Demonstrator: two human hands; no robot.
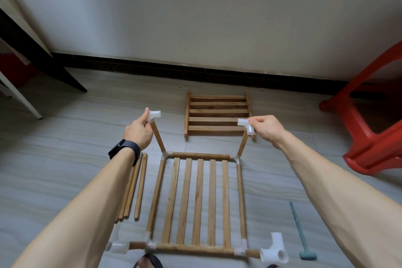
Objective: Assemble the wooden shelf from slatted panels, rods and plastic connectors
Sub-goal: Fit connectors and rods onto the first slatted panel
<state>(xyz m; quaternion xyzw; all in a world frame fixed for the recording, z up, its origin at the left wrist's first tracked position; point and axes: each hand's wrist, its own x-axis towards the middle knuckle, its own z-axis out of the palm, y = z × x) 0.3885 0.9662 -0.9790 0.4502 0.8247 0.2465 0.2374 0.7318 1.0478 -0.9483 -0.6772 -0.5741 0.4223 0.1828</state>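
A partly built shelf lies on the floor: a slatted panel (198, 200) framed by rods and white plastic connectors. Two upright rods rise from its far corners. My left hand (139, 129) grips the white connector (154, 115) on top of the far-left rod (158, 138). My right hand (266, 128) pinches the white connector (247, 126) on top of the far-right rod (242, 146). Two more connectors (274, 251) (118, 247) cap short rods at the near corners. A second slatted panel (217, 113) lies flat beyond, near the wall.
Several loose rods (133, 187) lie left of the frame, partly under my left forearm. A small green mallet (302, 235) lies to the right. A red plastic stool (369, 128) stands at the right, a dark furniture leg (43, 59) at the left.
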